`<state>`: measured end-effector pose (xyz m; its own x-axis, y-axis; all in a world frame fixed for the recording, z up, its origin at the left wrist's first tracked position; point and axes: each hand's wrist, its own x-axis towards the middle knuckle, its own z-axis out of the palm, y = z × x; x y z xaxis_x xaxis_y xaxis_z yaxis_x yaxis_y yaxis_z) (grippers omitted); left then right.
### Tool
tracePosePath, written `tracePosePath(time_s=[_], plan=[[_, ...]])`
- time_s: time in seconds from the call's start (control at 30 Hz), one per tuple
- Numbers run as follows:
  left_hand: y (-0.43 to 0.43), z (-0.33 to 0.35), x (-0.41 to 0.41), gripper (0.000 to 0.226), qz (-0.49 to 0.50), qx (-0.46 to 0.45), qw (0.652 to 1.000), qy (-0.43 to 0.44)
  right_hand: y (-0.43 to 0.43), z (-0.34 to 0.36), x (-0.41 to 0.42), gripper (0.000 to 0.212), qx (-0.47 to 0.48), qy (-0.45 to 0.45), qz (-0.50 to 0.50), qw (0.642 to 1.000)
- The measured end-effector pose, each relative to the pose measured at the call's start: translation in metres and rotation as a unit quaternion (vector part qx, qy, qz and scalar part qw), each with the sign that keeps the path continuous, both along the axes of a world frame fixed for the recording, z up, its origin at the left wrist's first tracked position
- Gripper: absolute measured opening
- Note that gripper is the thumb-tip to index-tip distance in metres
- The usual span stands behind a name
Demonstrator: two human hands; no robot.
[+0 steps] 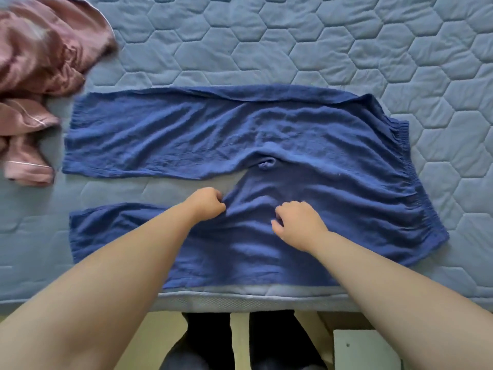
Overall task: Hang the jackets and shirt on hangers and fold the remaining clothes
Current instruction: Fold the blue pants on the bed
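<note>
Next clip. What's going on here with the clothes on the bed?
A person stands at the edge of a bed with a light blue quilted cover, working on a pair of dark blue crinkled trousers. The trousers are spread flat, with the legs to the left and the elastic waist to the right. The left hand and right hand both pinch the fabric of the near leg close to the crotch. No fold is made yet. A crumpled pink satin garment lies apart at the upper left, untouched.
</note>
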<state>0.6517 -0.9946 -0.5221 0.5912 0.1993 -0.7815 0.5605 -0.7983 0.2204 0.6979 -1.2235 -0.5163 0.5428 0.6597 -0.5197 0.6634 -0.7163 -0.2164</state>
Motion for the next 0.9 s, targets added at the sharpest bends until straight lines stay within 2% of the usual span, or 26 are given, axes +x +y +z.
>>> tracePosePath(time_s=[0.07, 0.17, 0.27, 0.3, 0.37, 0.5, 0.57, 0.6, 0.63, 0.67, 0.73, 0.8, 0.83, 0.9], plan=[[0.001, 0.002, -0.005, 0.01, 0.013, 0.028, 0.999, -0.024, 0.001, -0.002, -0.001, 0.032, -0.001, -0.016, 0.053, 0.998], [-0.002, 0.004, -0.008, 0.02, 0.073, 0.037, 0.994, -0.071, 0.002, -0.003, -0.006, 0.044, -0.087, -0.053, 0.093, 0.99], [-0.002, 0.004, -0.008, 0.024, 0.062, -0.002, 0.998, -0.032, 0.01, 0.001, -0.006, 0.031, -0.11, -0.071, 0.095, 0.987], [-0.002, 0.005, -0.008, 0.025, 0.053, -0.011, 0.998, -0.014, 0.012, 0.003, -0.007, 0.023, -0.109, -0.052, 0.099, 0.988], [-0.002, 0.007, -0.007, 0.028, 0.034, -0.029, 0.999, 0.021, 0.015, 0.006, -0.007, 0.022, -0.134, 0.006, 0.095, 0.986], [0.004, 0.006, -0.006, 0.029, 0.014, -0.045, 0.998, 0.044, 0.019, 0.016, -0.001, 0.017, -0.203, 0.219, 0.039, 0.954], [0.005, 0.004, -0.007, 0.026, 0.084, -0.076, 0.993, 0.039, 0.022, 0.024, 0.002, 0.017, -0.165, 0.221, 0.008, 0.961], [0.003, 0.002, -0.007, 0.024, 0.167, -0.11, 0.979, 0.036, 0.024, 0.027, 0.005, 0.022, -0.114, 0.18, -0.029, 0.977], [0.001, 0.001, -0.006, 0.023, 0.268, -0.148, 0.951, 0.033, 0.025, 0.028, 0.008, 0.025, -0.053, 0.125, -0.077, 0.988], [-0.003, 0.001, -0.004, 0.022, 0.374, -0.187, 0.908, 0.033, 0.028, 0.028, 0.012, 0.024, 0.004, 0.059, -0.121, 0.991], [-0.009, -0.002, 0.003, 0.021, 0.558, -0.295, 0.775, 0.021, 0.034, 0.025, 0.023, 0.022, 0.081, -0.039, -0.181, 0.979], [-0.015, -0.005, 0.015, 0.03, 0.668, -0.369, 0.646, -0.024, 0.042, 0.017, 0.034, 0.03, 0.11, -0.064, -0.211, 0.969], [-0.016, -0.005, 0.02, 0.029, 0.7, -0.379, 0.603, -0.048, 0.046, 0.014, 0.038, 0.031, 0.1, -0.058, -0.211, 0.971], [-0.017, -0.007, 0.03, 0.026, 0.74, -0.374, 0.553, -0.079, 0.054, 0.007, 0.042, 0.02, 0.042, -0.042, -0.141, 0.988]])
